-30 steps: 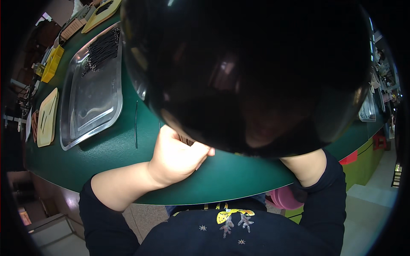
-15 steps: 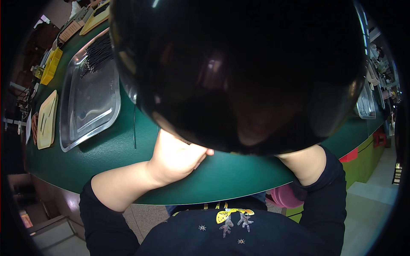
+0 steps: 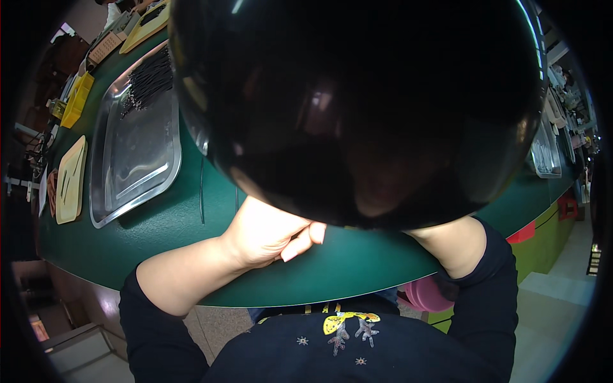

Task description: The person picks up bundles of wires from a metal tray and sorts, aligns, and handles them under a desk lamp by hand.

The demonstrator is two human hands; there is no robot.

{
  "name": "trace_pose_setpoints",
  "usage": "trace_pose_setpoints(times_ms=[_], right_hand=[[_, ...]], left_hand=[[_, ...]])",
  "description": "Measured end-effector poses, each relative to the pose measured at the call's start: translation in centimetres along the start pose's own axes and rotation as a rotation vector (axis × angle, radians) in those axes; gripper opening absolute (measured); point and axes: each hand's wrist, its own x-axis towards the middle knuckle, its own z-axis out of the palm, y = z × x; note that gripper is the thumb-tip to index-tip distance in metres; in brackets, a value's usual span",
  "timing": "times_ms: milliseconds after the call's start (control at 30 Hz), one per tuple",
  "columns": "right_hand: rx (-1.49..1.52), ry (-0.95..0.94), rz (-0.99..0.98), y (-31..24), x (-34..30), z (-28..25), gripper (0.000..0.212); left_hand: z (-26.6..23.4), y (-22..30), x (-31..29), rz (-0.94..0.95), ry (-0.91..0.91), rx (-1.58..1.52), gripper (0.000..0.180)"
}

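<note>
A large glossy black dome [image 3: 357,127] covers the middle of the view and hides much of the work area. My left hand [image 3: 271,235] shows at its lower edge, over the green table [image 3: 332,274]. Its visible fingers are curled, and whatever they may hold is out of sight under the dome. Of my right arm [image 3: 450,242] only the wrist and forearm show; the dome covers that hand and its fingers. Left of my left hand a thin dark wire [image 3: 202,191] lies on the table, with a short piece of another close to the hand.
On the left stands a metal tray [image 3: 137,166] with a bundle of black wires [image 3: 150,80] at its far end. Beside it are a cream tray [image 3: 70,182] with a few thin dark pieces and a yellow bin [image 3: 78,99]. A clear tray [image 3: 546,156] is at the right.
My left hand has shifted slightly right and turned, so more of its curled fingers show. A short wire beside that hand is more visible. The right forearm has hardly moved.
</note>
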Motion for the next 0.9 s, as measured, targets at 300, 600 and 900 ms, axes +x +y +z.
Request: trace_pose_setpoints(times_ms=[300, 600, 900], right_hand=[[0.063, -0.033, 0.049, -1.6, 0.0, 0.5, 0.015], [0.620, 0.036, 0.014, 0.0, 0.1, -0.4, 0.023], [0.057, 0.052, 0.155, -2.3, 0.0, 0.9, 0.020]], left_hand=[[-0.5, -0.8, -0.3, 0.108, -0.067, -0.010, 0.025], [-0.2, -0.2, -0.1, -0.065, -0.084, 0.089, 0.035], [-0.3, -0.6, -0.5, -0.026, -0.002, 0.087, 0.021]])
